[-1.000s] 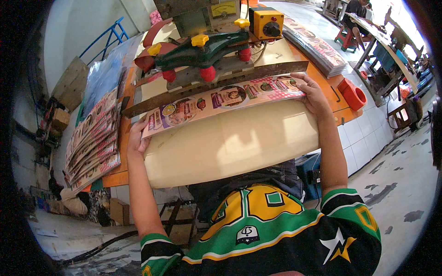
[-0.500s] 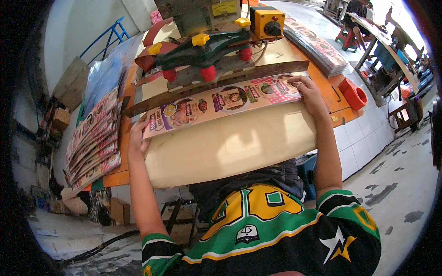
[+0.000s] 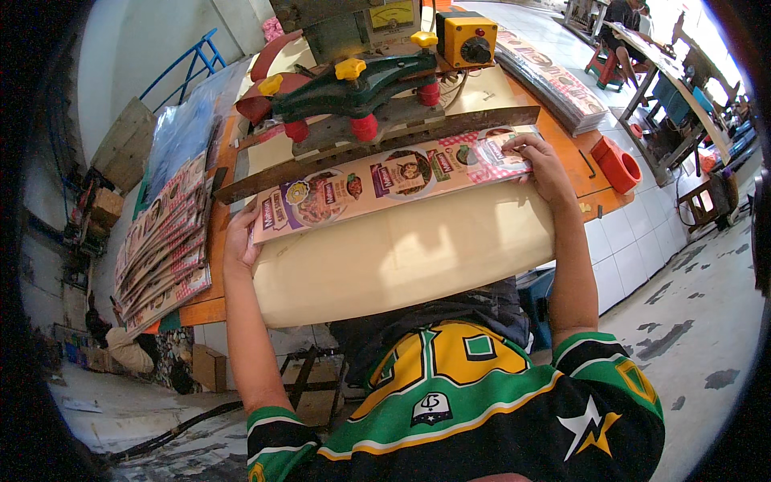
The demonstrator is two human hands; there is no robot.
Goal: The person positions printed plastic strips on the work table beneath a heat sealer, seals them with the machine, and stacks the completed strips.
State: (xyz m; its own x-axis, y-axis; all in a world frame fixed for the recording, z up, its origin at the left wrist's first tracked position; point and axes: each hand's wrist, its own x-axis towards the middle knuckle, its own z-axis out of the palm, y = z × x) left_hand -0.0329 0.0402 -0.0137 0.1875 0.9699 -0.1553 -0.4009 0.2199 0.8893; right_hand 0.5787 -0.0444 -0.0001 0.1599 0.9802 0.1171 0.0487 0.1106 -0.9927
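A long printed strip [image 3: 345,189] with food pictures and a checked border lies along the far edge of a cream sheet [image 3: 418,249], just below a metal bar [image 3: 313,173]. My left hand [image 3: 242,234] grips its left end, the fingers partly hidden under it. At the other end my right hand [image 3: 540,167] pinches the strip, thumb below and fingertips on top. Above the bar stands a dark green press head [image 3: 353,92] with yellow knobs and red posts.
At the left, a stack of similar printed strips [image 3: 165,241] lies beside clear plastic sheets [image 3: 186,128]. More printed pieces [image 3: 554,80] are piled at the back right. A yellow control box [image 3: 468,42] and an orange-red ring [image 3: 617,165] are on the right. Another person [image 3: 625,32] sits farther off.
The strip's right end has shifted slightly, with glare now showing on it. My right hand has moved a little to the right; my left hand is nearly still.
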